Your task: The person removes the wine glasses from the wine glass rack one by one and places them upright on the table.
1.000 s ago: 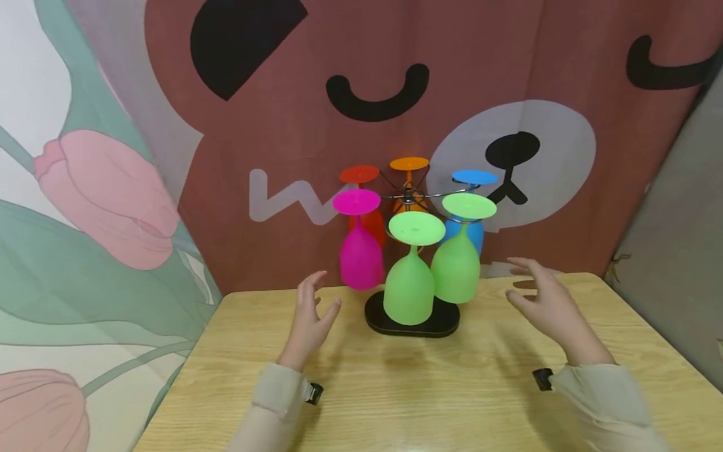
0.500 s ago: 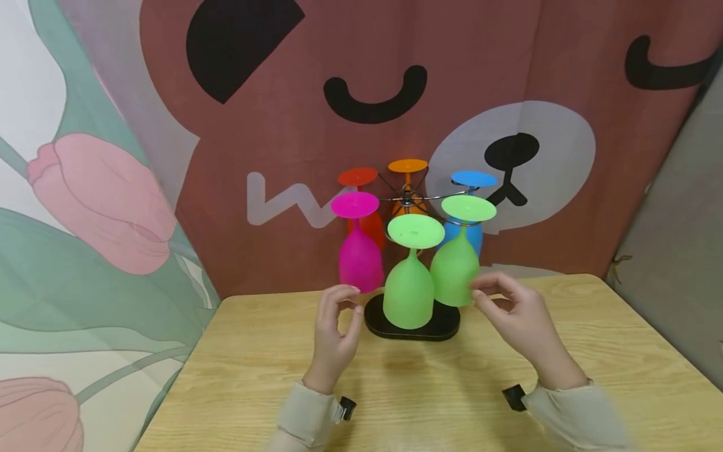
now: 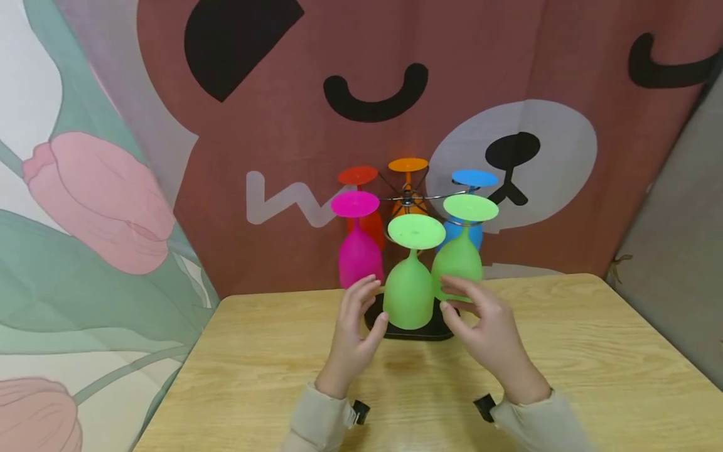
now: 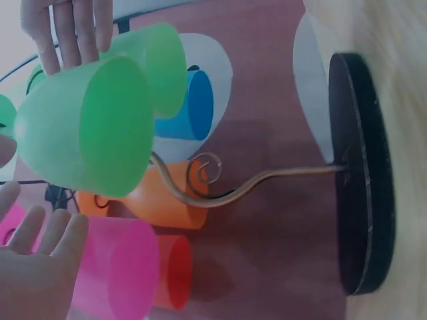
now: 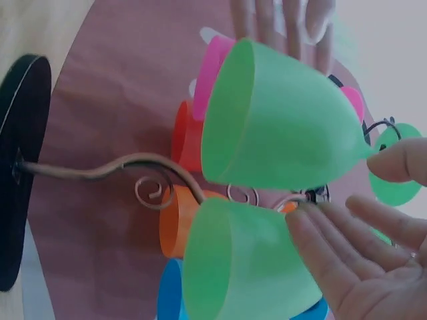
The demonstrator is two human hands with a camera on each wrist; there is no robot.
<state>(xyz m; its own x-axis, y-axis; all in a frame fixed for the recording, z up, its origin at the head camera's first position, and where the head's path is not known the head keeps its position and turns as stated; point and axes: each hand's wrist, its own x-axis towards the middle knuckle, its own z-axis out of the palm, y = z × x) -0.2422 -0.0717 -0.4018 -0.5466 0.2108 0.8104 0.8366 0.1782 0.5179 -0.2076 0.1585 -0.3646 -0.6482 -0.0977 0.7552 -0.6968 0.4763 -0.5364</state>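
Note:
Front and centre in the head view, a green plastic goblet (image 3: pixel 409 292) hangs upside down by its foot from a wire rack (image 3: pixel 408 196). My left hand (image 3: pixel 351 342) is just left of its bowl, fingers loosely bent and holding nothing. On the other side, my right hand (image 3: pixel 494 333) has thumb and fingers apart, also holding nothing, and overlaps a second green goblet (image 3: pixel 456 254). A magenta goblet (image 3: pixel 358 251) hangs beyond my left fingertips. Both wrist views show the front goblet's bowl (image 5: pixel 280 120) between the two hands, its open rim facing the black base (image 4: pixel 360 173).
Red (image 3: pixel 358 176), orange (image 3: pixel 408 164) and blue (image 3: pixel 474 179) goblets hang at the rack's back. A curved metal stem (image 4: pixel 253 183) joins rack and base on a wooden table (image 3: pixel 254 351). Close behind is a brown printed curtain (image 3: pixel 282 144).
Both hands have moved inward from either side, past the outer goblets, towards the front green goblet. The rack and goblets stay nearly in place.

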